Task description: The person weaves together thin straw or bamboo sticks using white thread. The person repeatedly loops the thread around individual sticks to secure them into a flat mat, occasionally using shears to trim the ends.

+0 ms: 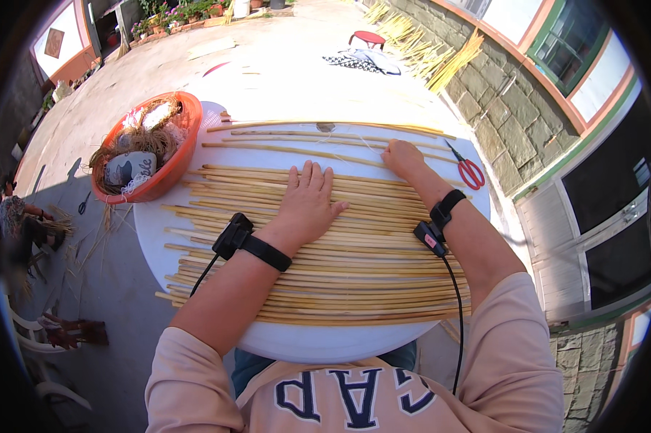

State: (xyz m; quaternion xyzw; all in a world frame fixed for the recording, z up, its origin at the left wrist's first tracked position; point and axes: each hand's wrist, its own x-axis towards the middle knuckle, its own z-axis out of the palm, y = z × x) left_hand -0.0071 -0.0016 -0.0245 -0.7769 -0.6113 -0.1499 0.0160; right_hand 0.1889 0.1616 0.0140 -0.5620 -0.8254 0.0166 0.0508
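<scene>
Many straw-coloured stalks (383, 249) lie side by side across a white table (296, 345), forming a mat-like row. My left hand (307, 206) rests flat on the upper stalks, its fingers stretched out. Near the far side of the row, my right hand (405, 159) is closed in a pinch. A thin white string (371, 146) runs to its fingertips; the exact grip is partly hidden. Several separate stalks (282, 150) lie beyond the row, close to the right hand. Red-handled scissors (471, 173) lie to the right of that hand.
An orange basin (188, 148) holding string and fibre bundles stands at the table's left edge. Beyond the table are a red stool (367, 38) and stalks leaning along a stone wall (488, 115). At far left another person (22, 216) sits with a bundle of stalks.
</scene>
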